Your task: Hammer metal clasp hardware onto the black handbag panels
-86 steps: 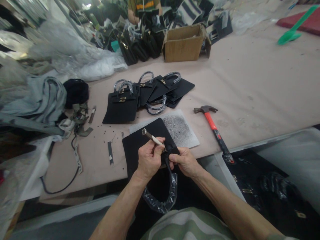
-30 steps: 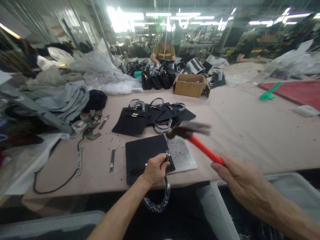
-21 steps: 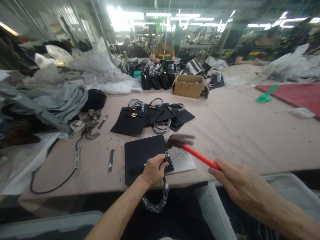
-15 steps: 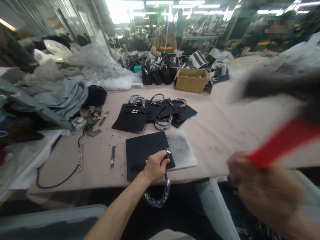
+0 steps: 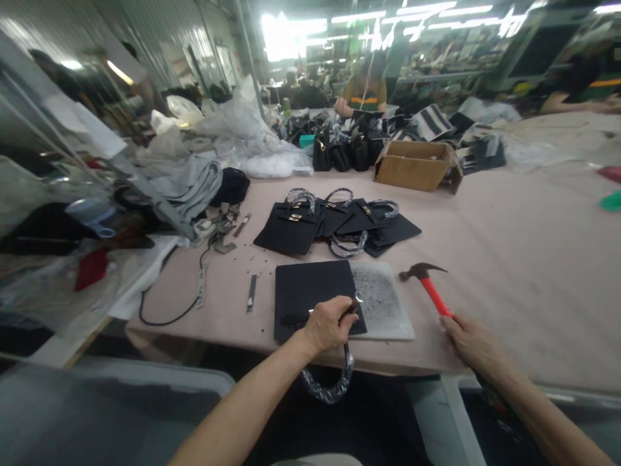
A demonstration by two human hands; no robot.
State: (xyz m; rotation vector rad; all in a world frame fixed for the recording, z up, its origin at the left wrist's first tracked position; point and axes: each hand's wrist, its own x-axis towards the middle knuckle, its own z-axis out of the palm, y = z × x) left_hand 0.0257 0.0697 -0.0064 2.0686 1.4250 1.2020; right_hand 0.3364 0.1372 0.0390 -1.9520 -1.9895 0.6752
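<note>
My left hand [image 5: 332,323] is closed around a short metal punch [image 5: 358,301], held near the right edge of a black bag panel [image 5: 313,285]. Wrapped in clear film, the panel's curved handle [image 5: 330,392] hangs past the table's front edge. Under the panel's right side lies a pale pad [image 5: 388,304] covered in dark marks. To the right of it, my right hand [image 5: 473,336] grips a claw hammer [image 5: 435,294] by its red handle, with the head low over the table. The punch's lower end is hidden by my left hand.
Several black bag panels with wrapped handles [image 5: 291,233] lie behind the work. A dark flat strip [image 5: 251,294] and a cord [image 5: 169,322] are on the left. Farther back stand a cardboard box [image 5: 412,169], black bags [image 5: 359,150] and plastic wrap [image 5: 276,163]. A person [image 5: 363,94] sits opposite.
My right hand has brought the hammer down from a raised, blurred position to low beside the pad. My left hand keeps its hold on the punch. The view has turned left.
</note>
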